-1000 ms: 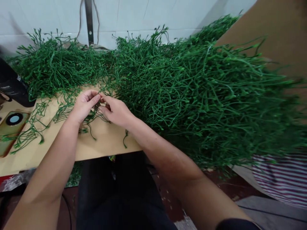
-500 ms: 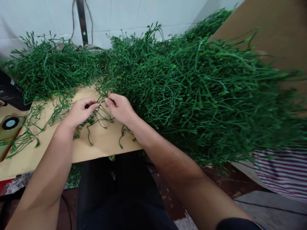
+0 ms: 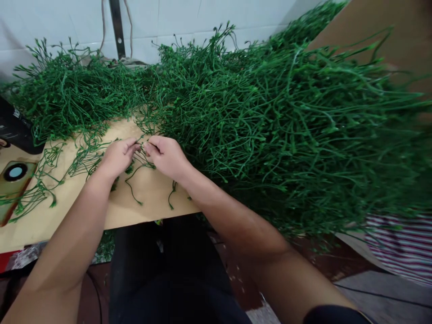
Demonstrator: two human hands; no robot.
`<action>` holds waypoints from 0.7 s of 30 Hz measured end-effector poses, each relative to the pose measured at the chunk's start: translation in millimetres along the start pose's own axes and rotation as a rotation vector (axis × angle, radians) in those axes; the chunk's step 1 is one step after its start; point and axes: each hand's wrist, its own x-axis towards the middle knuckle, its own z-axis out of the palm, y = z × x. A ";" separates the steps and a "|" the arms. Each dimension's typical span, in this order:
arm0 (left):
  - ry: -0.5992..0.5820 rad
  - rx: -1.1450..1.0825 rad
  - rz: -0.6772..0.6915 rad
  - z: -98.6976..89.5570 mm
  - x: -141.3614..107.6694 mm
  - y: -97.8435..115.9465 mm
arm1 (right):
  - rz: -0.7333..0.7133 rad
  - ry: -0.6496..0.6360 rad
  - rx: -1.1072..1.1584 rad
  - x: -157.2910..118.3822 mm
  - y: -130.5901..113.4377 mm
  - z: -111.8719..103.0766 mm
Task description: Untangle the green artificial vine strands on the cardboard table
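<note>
My left hand [image 3: 119,156] and my right hand [image 3: 167,156] are close together above the board, with thumbs and fingertips pinched. Between them is a thin green artificial plant stem [image 3: 142,165] with small branching tips. Its strands spread below the fingers, and the exact spot that each hand grips is partly hidden. A loose green strand [image 3: 133,191] lies on the board under my hands. More loose stems [image 3: 83,157] lie left of my left hand. A large heap of the same green stems [image 3: 256,130] rises right beside my right hand.
The tan board [image 3: 151,204] ends in front of my lap. Another pile of stems [image 3: 77,90] lies at the back left against the tiled wall [image 3: 182,18]. A phone [image 3: 16,180] and a black container [image 3: 16,128] are at the left edge. Striped cloth [image 3: 401,252] shows at lower right.
My hands have drawn slightly closer together, my left one shifting right and my right one a little left. The strands beneath them have moved. The view has tilted slightly.
</note>
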 end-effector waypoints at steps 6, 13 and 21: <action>0.008 0.378 0.018 5.3 0.7 11.2 | -0.010 0.036 -0.086 -20.3 -7.8 -7.9; -0.074 0.481 0.072 22.5 1.5 26.0 | -0.069 0.092 -0.151 -37.6 3.4 -18.5; 0.230 0.280 -0.323 -14.3 6.6 -19.4 | -0.369 0.463 -0.177 -80.8 -49.1 -74.3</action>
